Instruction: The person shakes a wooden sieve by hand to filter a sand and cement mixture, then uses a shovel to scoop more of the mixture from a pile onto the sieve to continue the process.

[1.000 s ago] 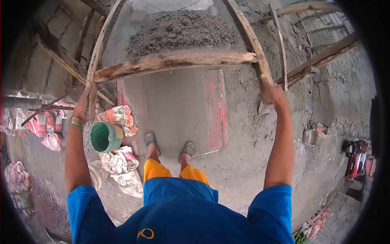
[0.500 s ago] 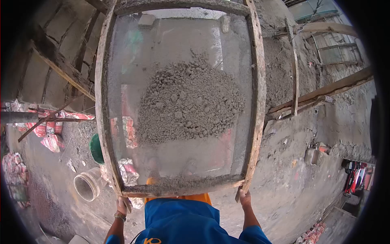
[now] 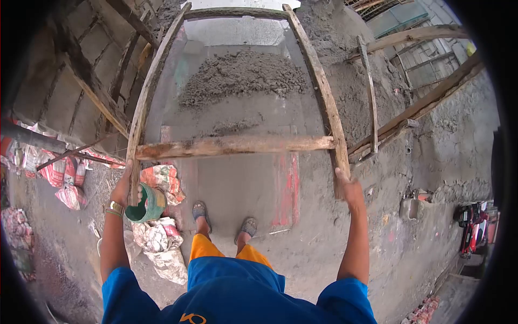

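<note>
A large wooden-framed sieve (image 3: 237, 146) stretches away in front of me, its near crossbar raised toward the camera. My left hand (image 3: 128, 187) is closed around the end of its left rail, and a band circles that wrist. On the other side, my right hand (image 3: 349, 188) grips the end of the right rail. Toward the far part of the mesh lies a heap of grey, lumpy sand (image 3: 243, 75), with a smaller patch just beyond the near crossbar. Beneath the frame, a smooth grey layer covers a flat surface with reddish edges (image 3: 286, 189).
A green bucket (image 3: 148, 208) stands by my left hand, beside crumpled sacks (image 3: 162, 237). More sacks (image 3: 67, 173) lie farther left. Wooden beams (image 3: 421, 110) cross at the right, and timber posts (image 3: 91, 86) lean at the left. My feet stand on the grey floor below the frame.
Both hands have moved forward, pushing the sieve away from my body. The sand heap is now farther off, and my feet and the green bucket have come into fuller view.
</note>
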Available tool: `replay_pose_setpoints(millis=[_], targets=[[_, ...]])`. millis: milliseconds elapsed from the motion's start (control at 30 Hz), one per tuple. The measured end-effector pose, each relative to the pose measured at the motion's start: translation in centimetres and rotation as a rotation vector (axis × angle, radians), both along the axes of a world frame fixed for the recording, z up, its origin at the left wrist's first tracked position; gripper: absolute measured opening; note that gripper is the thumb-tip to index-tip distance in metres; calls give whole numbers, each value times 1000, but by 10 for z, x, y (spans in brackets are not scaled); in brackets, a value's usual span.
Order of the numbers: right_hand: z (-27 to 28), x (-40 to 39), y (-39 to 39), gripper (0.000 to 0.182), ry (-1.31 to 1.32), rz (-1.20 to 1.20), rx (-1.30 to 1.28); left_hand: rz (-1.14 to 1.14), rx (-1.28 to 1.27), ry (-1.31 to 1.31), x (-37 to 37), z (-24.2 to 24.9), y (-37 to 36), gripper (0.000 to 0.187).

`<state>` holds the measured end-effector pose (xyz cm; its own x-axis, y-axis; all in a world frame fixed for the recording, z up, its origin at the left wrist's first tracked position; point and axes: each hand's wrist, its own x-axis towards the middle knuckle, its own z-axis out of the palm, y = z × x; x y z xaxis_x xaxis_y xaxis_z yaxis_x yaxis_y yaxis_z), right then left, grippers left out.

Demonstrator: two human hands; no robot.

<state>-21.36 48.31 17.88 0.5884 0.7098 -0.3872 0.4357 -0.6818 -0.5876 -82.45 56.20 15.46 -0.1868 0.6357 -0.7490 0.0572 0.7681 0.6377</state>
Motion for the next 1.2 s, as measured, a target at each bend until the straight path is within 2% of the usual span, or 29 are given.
replay_pose_setpoints(millis=[67, 100, 133, 167, 200, 300, 367, 433, 500, 533, 567, 600, 633, 667, 733, 767, 867, 933, 967, 1000, 1033, 1067, 1100, 1133, 1200], targets=[[-106, 12, -92, 71, -41, -18, 105, 33, -29, -3, -23, -54, -67, 68], [-116, -5, -132, 67, 47, -7, 65, 54, -65, 79, -28, -76, -107, 67], [-135, -17, -171, 62, 177, -13, 100, 100, -60, 3, -37, -107, -148, 65], [-176, -17, -220, 58, 140, -67, 62, 113, -23, -50, -55, -147, -196, 64], [-183, -25, -247, 52, 293, -117, 81, 209, -36, -70, -68, -179, -242, 64], [-219, -25, -313, 46, 396, -168, 50, 179, 91, -25, -61, -188, -328, 75], [-223, -22, -321, 43, 416, -175, 50, 211, 115, -13, -53, -199, -337, 77], [-240, -10, -280, 43, 426, -139, 0, 186, 65, -20, -47, -216, -306, 74], [-261, 9, -204, 44, 358, -84, 10, 211, 19, -89, -37, -237, -224, 67], [-248, 9, -149, 58, 210, -80, 6, 194, 38, -98, -38, -251, -174, 65], [-203, 1, -89, 80, 58, -125, -147, 180, 23, -33, -17, -216, -117, 65], [-191, 15, -52, 96, -44, -113, -150, 125, 62, 2, 3, -174, -64, 65], [-165, 24, -17, 90, -117, -106, -134, 21, -2, 10, 6, -140, -25, 67], [-131, 29, 8, 93, -121, -93, 42, 65, 45, -15, 16, -104, 5, 67], [-29, 27, 56, 92, -99, -30, 7, -22, 59, -14, 17, -29, 51, 65], [3, 26, 68, 91, -67, -19, -39, -33, 46, 20, 18, -1, 58, 64], [22, 22, 42, 87, -104, -15, -38, -77, 39, -77, 1, 18, 40, 63], [-32, 18, -18, 75, -37, 1, 82, -43, 46, -91, 2, -3, -14, 63], [-56, 6, -55, 70, -61, -35, 26, 11, 23, -55, -22, -51, -49, 65], [-103, 8, -102, 69, -40, -53, -8, 4, 62, -20, -26, -79, -89, 67], [-130, -3, -146, 67, 29, -31, 75, 52, -6, -104, -43, -119, -136, 65], [-148, -11, -186, 64, 244, -18, 110, 78, 2, -138, -51, -146, -179, 65], [-173, -15, -227, 59, 197, -52, 80, 104, -22, -77, -54, -159, -221, 64], [-189, -18, -260, 54, 314, -141, 47, 171, 4, -105, -61, -180, -265, 64], [-203, -19, -304, 40, 404, -141, 5, 117, 80, -29, -63, -187, -331, 70]])
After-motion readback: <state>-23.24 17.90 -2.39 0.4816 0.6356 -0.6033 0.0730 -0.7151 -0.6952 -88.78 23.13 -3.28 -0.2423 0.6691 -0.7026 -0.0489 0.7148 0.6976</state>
